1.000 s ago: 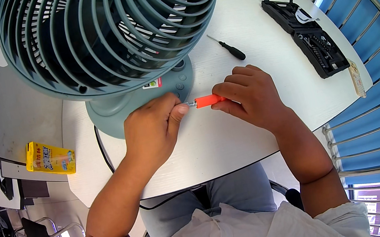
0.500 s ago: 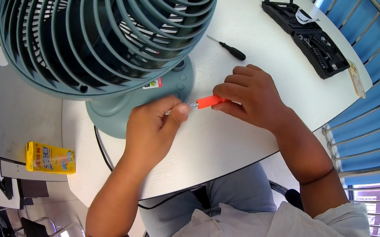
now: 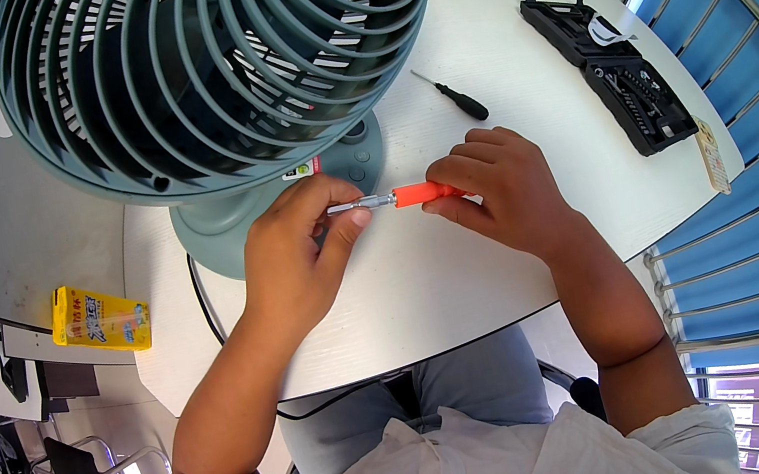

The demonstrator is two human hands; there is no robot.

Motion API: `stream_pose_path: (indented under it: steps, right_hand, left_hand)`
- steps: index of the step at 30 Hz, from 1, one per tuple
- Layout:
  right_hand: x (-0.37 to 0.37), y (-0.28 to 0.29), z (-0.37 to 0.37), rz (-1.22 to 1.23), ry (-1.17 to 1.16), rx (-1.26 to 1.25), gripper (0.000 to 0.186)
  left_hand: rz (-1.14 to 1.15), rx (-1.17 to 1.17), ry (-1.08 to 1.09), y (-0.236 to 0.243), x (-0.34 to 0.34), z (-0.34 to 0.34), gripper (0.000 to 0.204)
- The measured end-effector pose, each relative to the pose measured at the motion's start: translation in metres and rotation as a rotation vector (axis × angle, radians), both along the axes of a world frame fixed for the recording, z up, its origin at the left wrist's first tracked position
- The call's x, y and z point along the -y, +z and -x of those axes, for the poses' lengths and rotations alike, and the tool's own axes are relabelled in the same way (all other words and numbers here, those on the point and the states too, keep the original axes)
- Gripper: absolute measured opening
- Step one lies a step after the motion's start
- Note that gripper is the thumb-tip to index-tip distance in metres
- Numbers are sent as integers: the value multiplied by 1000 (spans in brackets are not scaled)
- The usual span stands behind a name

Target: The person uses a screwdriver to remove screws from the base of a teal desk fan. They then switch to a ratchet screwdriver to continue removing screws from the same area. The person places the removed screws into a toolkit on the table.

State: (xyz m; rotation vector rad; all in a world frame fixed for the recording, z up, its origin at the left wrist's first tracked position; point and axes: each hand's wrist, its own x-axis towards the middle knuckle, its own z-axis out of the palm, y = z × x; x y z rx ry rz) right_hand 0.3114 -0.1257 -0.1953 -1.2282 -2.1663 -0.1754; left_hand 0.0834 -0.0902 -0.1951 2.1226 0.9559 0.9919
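- While the person is sitting at the near edge of the white desk [image 3: 410, 293], the left hand [image 3: 285, 248] is hovering over it, thumb and forefinger lying either side of a metal shaft; whether they are pressing on it, one cannot tell.
- The right hand [image 3: 497, 181] is pinching a red handle between thumb and curled fingers.
- That red-handled driver [image 3: 413, 195] is pointing leftward between the hands, above the desk, between the near edge and the fan's base.
- For good control, the person should probably be keeping shaft and handle in one line, gripping firmly on the right and steadying lightly on the left, without pushing sideways.
- Counting outward, two hands are sharing one driver.
- One yellow carton [image 3: 105, 321] is lying by the left edge.
- One slim pale strip [image 3: 712, 158] is lying at the right edge.
- One grey-green fan [image 3: 232, 90] is standing toward the far left corner.
- One black-handled screwdriver [image 3: 470, 106] is lying toward the far edge, right of the fan.
- One unfolded black tool case [image 3: 608, 65] is lying toward the far right corner, its pieces looking too small for counting.
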Motion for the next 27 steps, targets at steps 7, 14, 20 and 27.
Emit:
stream_pose_path:
  steps: [7, 14, 20, 27]
  right_hand:
    - [-1, 0, -1, 1, -9, -6, 17]
    - [1, -1, 2, 31, 19, 38, 17]
    - [1, -1, 4, 3, 20, 43, 17]
    - [0, -2, 2, 54, 36, 15, 18]
  left_hand:
    - [-24, -25, 33, -3, -3, 2, 14]
    - [-102, -70, 20, -3, -1, -2, 14]
    - [-165, -101, 56, -2, -1, -1, 13]
    - [-168, -100, 37, -2, 0, -3, 14]
